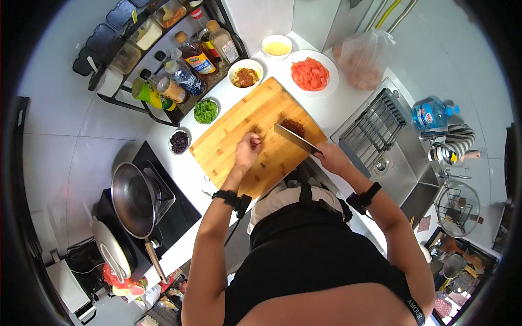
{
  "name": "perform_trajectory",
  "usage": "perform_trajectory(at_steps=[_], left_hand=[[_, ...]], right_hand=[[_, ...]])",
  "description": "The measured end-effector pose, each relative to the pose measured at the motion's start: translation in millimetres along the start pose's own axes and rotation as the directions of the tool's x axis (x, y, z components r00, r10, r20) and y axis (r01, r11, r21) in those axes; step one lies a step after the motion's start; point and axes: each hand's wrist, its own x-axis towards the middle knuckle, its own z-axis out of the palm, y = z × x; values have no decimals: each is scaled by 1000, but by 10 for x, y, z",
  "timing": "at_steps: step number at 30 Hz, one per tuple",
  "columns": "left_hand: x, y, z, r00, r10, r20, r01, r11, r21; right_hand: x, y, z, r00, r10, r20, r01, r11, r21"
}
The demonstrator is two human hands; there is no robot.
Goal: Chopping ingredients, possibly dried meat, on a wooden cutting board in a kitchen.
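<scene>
My right hand [332,157] grips the handle of a kitchen knife with a broad blade [297,137]. The blade lies low over a wooden cutting board [232,130], its edge side beside a small heap of finely chopped dark red food [293,127]. My left hand [248,150] is over the middle of the board, left of the knife, with its fingers curled inward. A few tiny dark bits are on the wood near those fingertips. Whether the fingers pinch anything is too small to tell.
Behind the board stand a plate of cut tomato [310,74], a bowl of yellow liquid [277,47] and a bowl of reddish seasoning [245,78]. Chopped greens [206,111] and dark pieces [179,142] fill small bowls at left. A frying pan [134,199] and sink [401,175] flank me.
</scene>
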Motion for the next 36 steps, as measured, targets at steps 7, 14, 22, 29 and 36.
perform_trajectory(at_steps=[7, 14, 22, 29, 36], left_hand=[[-51, 101, 405, 992, 104, 77, -108, 993, 47], [-205, 102, 343, 990, 142, 24, -142, 990, 16], [-98, 69, 383, 990, 142, -14, -139, 983, 122], [-10, -61, 478, 978, 210, 20, -204, 966, -159], [-91, 6, 483, 972, 229, -44, -228, 973, 37]], right_hand=[[-1, 4, 139, 1000, 25, -7, -26, 1000, -14], [-75, -98, 133, 993, 114, 22, -113, 992, -58], [-20, -265, 225, 993, 113, 33, -113, 994, 1], [0, -331, 189, 984, 178, 11, -177, 983, -47], [-80, -258, 171, 982, 190, -17, -191, 978, -88]])
